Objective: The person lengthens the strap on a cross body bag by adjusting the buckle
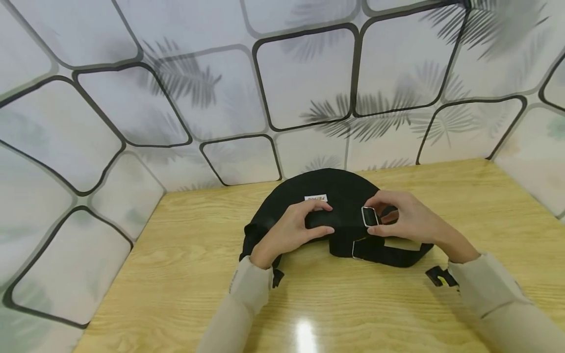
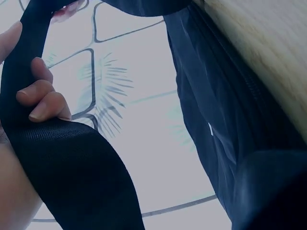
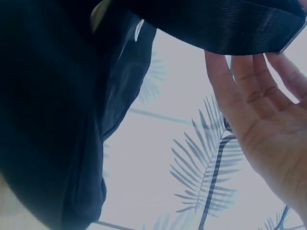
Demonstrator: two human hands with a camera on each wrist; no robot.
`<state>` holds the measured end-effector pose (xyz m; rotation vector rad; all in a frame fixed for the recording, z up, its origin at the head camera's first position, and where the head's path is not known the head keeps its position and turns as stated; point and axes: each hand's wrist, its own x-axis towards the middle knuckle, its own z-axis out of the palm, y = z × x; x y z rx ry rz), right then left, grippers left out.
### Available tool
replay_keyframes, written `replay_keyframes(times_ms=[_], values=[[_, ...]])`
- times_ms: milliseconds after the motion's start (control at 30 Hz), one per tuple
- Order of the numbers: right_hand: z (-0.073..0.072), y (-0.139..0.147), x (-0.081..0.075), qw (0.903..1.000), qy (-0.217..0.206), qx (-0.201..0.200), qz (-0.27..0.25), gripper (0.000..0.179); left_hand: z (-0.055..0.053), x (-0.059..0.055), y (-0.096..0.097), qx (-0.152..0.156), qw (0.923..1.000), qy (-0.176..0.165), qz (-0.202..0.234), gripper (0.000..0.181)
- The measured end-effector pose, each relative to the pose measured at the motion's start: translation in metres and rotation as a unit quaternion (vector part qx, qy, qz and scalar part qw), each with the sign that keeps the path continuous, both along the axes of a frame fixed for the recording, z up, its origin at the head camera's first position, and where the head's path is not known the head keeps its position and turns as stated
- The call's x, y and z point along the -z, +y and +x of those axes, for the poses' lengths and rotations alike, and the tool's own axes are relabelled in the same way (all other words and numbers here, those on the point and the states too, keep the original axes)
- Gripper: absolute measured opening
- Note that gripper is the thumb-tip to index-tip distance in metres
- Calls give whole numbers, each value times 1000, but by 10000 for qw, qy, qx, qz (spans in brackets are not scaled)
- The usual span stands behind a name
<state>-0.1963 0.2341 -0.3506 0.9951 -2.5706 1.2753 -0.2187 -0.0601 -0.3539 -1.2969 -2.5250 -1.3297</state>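
A black crescent-shaped bag (image 1: 269,206) with a small white label (image 1: 316,198) lies on the wooden table. Over its front, my left hand (image 1: 289,228) grips the wide black strap (image 2: 72,158) between thumb and curled fingers, as the left wrist view shows. My right hand (image 1: 408,220) pinches a silver rectangular strap slider (image 1: 364,216) at the bag's right side. In the right wrist view, the fingers (image 3: 247,84) reach behind the strap and partly hide the slider. A loop of strap (image 1: 397,256) hangs below, with another metal loop (image 1: 353,250) on it.
A black plastic clip (image 1: 441,277) with a yellow spot lies by the right sleeve. Another dark strap end (image 1: 278,278) shows beside the left wrist. The wooden table (image 1: 185,274) meets patterned panels (image 1: 309,78) behind and at both sides.
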Motion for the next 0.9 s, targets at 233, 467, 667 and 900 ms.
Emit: replay_keyframes(times_ms=[233,467,667,900], values=[[2,18,4,9997,-21,93,-214,38,-3,1,-10,8,10000,39,72,38],[3,44,12,9994,-9,302,-157,38,-2,1,-21,-119,9999,27,22,38],[7,56,17,9992,-36,387,120,38,-1,1,-23,-25,9999,23,-152,39],[9,66,27,9979,-397,192,482,40,1,5,-29,-38,9985,-88,-531,43]])
